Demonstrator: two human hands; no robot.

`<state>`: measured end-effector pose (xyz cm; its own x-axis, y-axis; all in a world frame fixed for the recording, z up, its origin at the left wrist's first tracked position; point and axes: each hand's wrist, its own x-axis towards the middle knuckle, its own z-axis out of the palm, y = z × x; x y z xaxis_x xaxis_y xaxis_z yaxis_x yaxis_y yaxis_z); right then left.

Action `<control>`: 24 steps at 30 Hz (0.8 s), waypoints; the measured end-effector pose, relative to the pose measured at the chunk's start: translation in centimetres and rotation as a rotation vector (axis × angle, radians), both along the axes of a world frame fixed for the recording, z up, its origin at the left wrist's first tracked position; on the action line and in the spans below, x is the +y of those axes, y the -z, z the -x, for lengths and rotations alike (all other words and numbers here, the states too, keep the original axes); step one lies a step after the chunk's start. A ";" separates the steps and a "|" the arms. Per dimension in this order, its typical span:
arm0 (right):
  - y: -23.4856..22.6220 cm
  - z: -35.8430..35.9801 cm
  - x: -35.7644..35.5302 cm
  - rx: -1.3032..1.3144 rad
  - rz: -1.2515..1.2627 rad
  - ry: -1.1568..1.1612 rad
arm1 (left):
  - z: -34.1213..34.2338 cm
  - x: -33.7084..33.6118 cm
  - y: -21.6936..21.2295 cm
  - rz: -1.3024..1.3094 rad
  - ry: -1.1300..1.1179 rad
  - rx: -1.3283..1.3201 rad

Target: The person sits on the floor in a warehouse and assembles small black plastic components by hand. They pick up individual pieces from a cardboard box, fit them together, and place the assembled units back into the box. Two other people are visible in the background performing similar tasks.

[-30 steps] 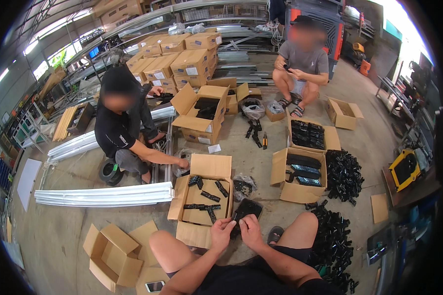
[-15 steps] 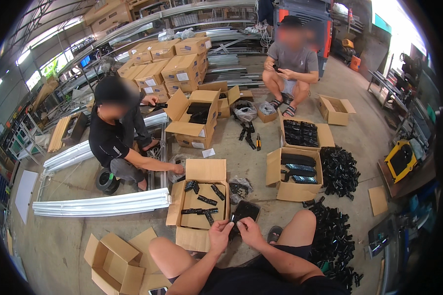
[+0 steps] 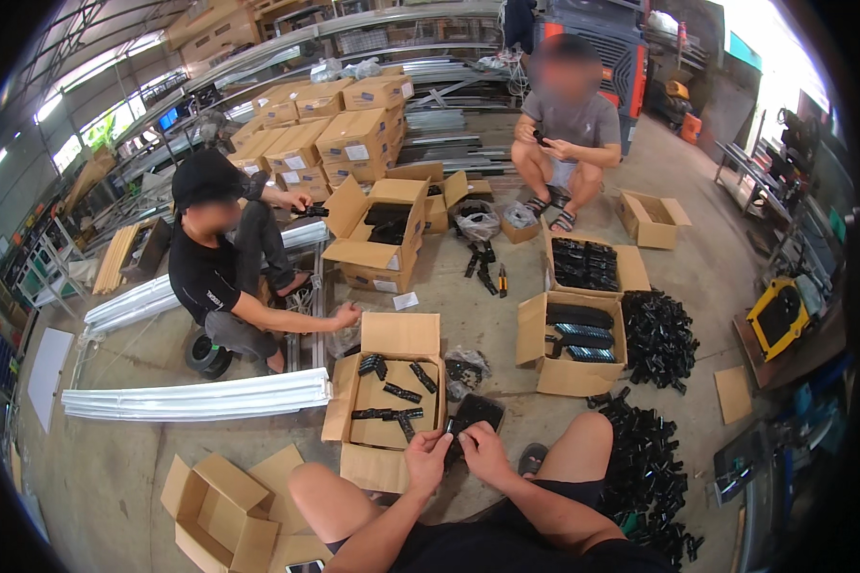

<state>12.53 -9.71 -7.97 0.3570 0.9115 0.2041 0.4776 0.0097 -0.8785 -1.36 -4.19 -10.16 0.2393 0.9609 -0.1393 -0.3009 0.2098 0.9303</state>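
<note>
My left hand and my right hand meet between my knees, fingertips pinched together on one small black part. Its exact kind is too small to make out. Just behind my fingers lies a dark, flat rectangular thing, partly covered by my right hand. Left of my hands stands an open cardboard box with several black tubular pieces lying loose inside. Beside it sits a clear plastic bag of small dark parts.
Black pieces lie in a large heap by my right leg. Boxes packed with black parts stand ahead to the right. One person crouches at the left near white metal profiles; another squats at the back, handling a black part.
The person at the left has lifted a hand slightly up from the plastic bag and turned their head. My hands stay almost in place, fingers shifting a little around the small part.
</note>
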 end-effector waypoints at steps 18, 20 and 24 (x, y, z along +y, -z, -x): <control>0.7 0.9 1.0 0.174 0.057 0.030 | 0.2 0.1 -1.6 0.050 -0.013 -0.014; 1.1 0.7 1.4 0.052 -0.028 0.036 | 0.1 0.0 -2.0 0.022 -0.029 -0.002; -0.9 1.6 0.9 0.329 0.035 0.042 | 0.0 0.1 -2.5 0.035 -0.035 -0.035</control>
<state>10.93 -8.83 -7.08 0.4362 0.8990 0.0402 0.1671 -0.0370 -0.9852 -1.35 -4.05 -7.67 0.2114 0.9634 -0.1650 -0.3411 0.2309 0.9112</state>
